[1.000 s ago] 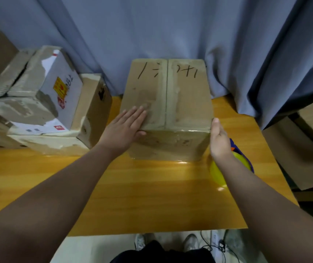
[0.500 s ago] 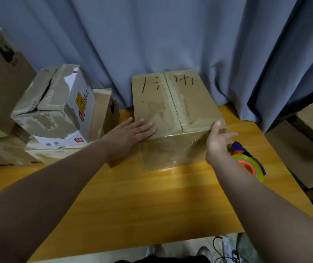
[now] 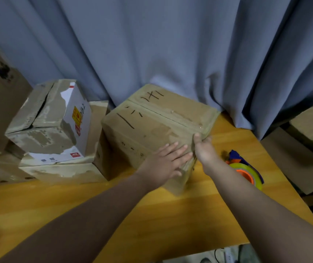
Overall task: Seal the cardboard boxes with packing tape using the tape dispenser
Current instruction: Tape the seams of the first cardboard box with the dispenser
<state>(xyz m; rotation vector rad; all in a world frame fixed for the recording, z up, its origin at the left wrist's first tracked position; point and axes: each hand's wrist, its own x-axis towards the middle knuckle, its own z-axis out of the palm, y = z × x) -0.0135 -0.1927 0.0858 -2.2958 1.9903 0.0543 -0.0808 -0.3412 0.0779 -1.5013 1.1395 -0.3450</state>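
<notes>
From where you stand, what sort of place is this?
Probably a small packing corner: worn cardboard boxes stacked on a wooden table, a tape dispenser beside them, and a grey curtain behind.

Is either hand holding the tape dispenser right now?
No, the tape dispenser lies on the table while the left hand and right hand are both on the cardboard box.

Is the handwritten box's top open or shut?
Shut: the box has both top flaps lying flat, meeting at a centre seam. Tape over the seam cannot be told.
</notes>
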